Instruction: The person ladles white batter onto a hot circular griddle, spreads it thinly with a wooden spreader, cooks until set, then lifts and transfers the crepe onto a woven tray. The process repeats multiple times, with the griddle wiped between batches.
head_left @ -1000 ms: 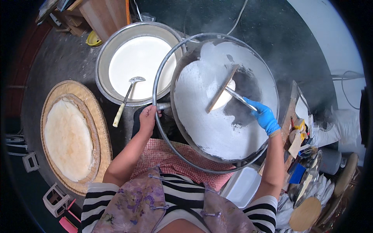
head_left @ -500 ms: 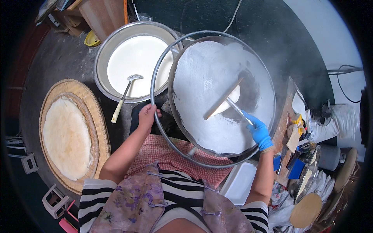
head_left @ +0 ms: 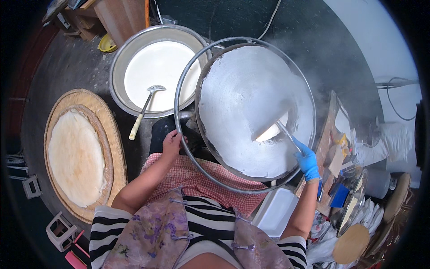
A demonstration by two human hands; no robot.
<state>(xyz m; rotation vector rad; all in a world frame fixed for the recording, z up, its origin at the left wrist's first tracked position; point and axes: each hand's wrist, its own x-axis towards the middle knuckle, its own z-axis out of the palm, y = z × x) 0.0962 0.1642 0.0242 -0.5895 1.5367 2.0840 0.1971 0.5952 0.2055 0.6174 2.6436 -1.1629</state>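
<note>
My left hand [head_left: 171, 144] is closed on the metal ring [head_left: 177, 103] that runs round a large round griddle. White batter [head_left: 237, 85] lies in a thin layer over the griddle's surface. In a blue glove, my right hand [head_left: 307, 160] grips the metal handle of a batter spreader [head_left: 286, 132]. The spreader's wooden blade rests on the right half of the griddle, with a thick pool of batter [head_left: 270, 133] against it. Steam blurs part of the blade and the griddle's right side.
A metal basin [head_left: 117, 74] of white batter stands back left, a ladle [head_left: 145, 107] leaning in it. Round flatbreads [head_left: 76, 157] lie on a woven tray [head_left: 117, 179] at left. At right are a white plastic tray [head_left: 274, 213], a wooden board [head_left: 329, 121] and bagged clutter [head_left: 322, 244].
My right hand has drawn the spreader right and nearer to me. The ring's brackets have shifted round, and the dark bare patch has shrunk under batter. My left hand sits slightly lower.
</note>
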